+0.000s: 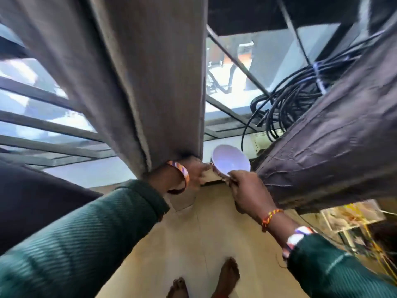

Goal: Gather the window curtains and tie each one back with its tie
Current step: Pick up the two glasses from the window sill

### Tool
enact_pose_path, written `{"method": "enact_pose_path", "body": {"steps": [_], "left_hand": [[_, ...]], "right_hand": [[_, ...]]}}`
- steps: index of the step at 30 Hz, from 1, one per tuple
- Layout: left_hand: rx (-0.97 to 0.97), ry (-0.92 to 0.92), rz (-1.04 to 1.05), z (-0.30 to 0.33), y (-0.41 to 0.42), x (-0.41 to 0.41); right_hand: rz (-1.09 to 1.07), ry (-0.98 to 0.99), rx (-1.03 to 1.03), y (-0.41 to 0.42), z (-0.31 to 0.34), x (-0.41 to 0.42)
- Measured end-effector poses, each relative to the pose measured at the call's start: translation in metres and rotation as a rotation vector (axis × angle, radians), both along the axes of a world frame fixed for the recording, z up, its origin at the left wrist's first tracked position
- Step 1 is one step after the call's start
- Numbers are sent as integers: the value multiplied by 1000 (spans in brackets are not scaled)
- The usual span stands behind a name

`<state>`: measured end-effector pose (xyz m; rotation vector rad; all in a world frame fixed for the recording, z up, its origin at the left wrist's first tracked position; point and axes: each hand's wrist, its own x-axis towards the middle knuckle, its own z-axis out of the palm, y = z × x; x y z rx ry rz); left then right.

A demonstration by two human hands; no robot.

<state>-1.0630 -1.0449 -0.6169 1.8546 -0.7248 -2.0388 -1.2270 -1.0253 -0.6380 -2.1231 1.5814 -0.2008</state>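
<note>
**Both hands on a white bowl between two curtains**

Pinched at its near rim by the right hand (247, 190), fingers curled round the edge: a white bowl (231, 161), tilted. Touched at its left rim by the left hand (196, 172); grip there too blurred to tell. Hanging just above the left wrist, the grey curtain (137, 78); bunched at right, the dark curtain (335, 134). Behind, black cables (285, 100) and window bars (43, 123).
</note>
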Motion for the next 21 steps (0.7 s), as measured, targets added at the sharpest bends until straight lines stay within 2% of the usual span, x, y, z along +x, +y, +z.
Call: {"method": "enact_pose_path", "body": {"steps": [1,4,7,13,16,18,21], "left_hand": [[10,61,44,7,11,-2],[-75,36,124,35,45,-9],[-149,103,170,67,87,-19],[-178,190,227,111,185,-4],[-185,241,295,130,243,22],[-186,294,362,139,286,49],[-242,314,413,144,340,101]], "right_hand": [[0,-12,-35,16,17,-1],[49,-22,-123,64,59,-4],[42,-9,-192,112,85,-9],[44,3,-200,195,116,-7],[17,-220,-239,242,136,11],[-143,-441,-224,275,151,34],[-398,-780,43,322,178,82]]}}
